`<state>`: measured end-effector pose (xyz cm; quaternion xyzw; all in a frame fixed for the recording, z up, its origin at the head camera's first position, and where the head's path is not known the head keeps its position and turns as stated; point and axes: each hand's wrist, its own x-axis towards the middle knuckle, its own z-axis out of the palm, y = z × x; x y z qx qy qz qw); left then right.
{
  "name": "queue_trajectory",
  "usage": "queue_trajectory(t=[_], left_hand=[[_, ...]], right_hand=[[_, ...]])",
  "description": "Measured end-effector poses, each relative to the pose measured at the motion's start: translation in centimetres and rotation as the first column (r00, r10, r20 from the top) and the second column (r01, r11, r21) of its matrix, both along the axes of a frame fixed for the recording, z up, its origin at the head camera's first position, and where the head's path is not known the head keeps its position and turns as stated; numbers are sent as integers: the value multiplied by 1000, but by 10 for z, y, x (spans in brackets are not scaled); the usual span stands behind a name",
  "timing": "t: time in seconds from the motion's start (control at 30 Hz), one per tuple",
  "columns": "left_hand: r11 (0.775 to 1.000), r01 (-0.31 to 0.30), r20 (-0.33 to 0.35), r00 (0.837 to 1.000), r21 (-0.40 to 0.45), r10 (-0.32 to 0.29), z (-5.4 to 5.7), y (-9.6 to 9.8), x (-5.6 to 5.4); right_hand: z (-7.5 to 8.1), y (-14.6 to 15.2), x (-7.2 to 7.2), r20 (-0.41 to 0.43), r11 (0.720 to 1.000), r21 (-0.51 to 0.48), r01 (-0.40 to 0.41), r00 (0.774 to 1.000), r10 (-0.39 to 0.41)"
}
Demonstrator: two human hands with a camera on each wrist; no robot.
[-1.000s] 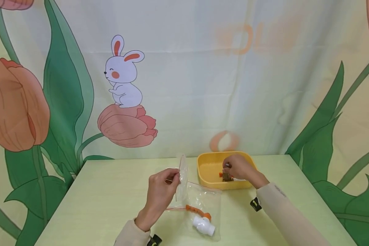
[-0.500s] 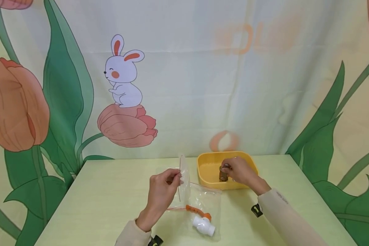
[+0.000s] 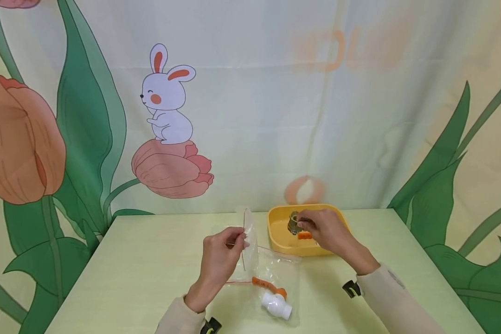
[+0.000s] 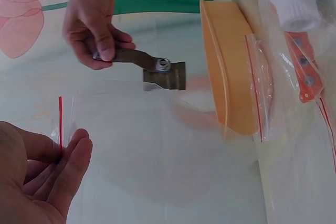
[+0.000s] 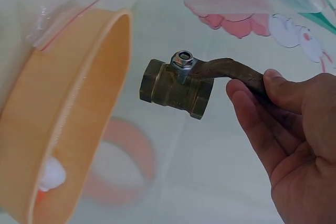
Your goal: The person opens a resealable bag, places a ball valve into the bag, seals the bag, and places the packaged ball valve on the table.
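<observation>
My right hand (image 3: pixel 325 227) pinches the lever handle of a brass ball valve (image 5: pixel 176 90) between thumb and fingers. The valve body (image 3: pixel 293 223) hangs above the yellow bin (image 3: pixel 275 243), threaded ends to the sides. In the left wrist view the handle (image 4: pixel 128 56) runs from the fingertips to a nut on the body. My left hand (image 3: pixel 219 255) pinches a clear zip bag (image 3: pixel 249 239) by its red-lined edge, left of the bin. The bag hangs thin and see-through, so its outline is hard to follow.
Inside the bin lies an orange lever (image 3: pixel 305 235), with a white part (image 5: pixel 51 174) near it. In front, another clear zip bag (image 3: pixel 292 278) lies flat, holding a white ball valve (image 3: pixel 276 306) with an orange handle (image 3: pixel 267 284). A printed curtain (image 3: pixel 250 116) stands behind the table.
My right hand has lifted the brass valve up from the bin's floor and slightly left, uncovering the orange lever. My left hand stays nearly still with the zip bag.
</observation>
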<state>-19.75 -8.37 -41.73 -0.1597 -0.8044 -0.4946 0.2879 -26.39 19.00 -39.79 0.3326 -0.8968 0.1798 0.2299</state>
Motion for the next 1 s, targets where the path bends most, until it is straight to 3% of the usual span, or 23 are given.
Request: queue_trajectory(t=[0.4, 0.6, 0.77, 0.87, 1.0], left_hand=[[1000, -15, 27, 1000, -8, 15, 2, 1, 0], [1000, -22, 43, 999, -10, 22, 5, 3, -1], [1000, -20, 60, 998, 0, 19, 8, 5, -1], [1000, -19, 53, 998, 3, 19, 10, 7, -1], [1000, -22, 29, 999, 2, 22, 13, 9, -1]], right_hand=[[37, -3, 41, -117, 987, -123, -106, 989, 92], [51, 0, 57, -197, 968, -185, -167, 972, 130], [62, -2, 71, -212, 950, -225, -217, 962, 169], [65, -5, 77, -243, 933, -256, -251, 951, 190], [70, -12, 84, -333, 897, -302, -323, 917, 218]])
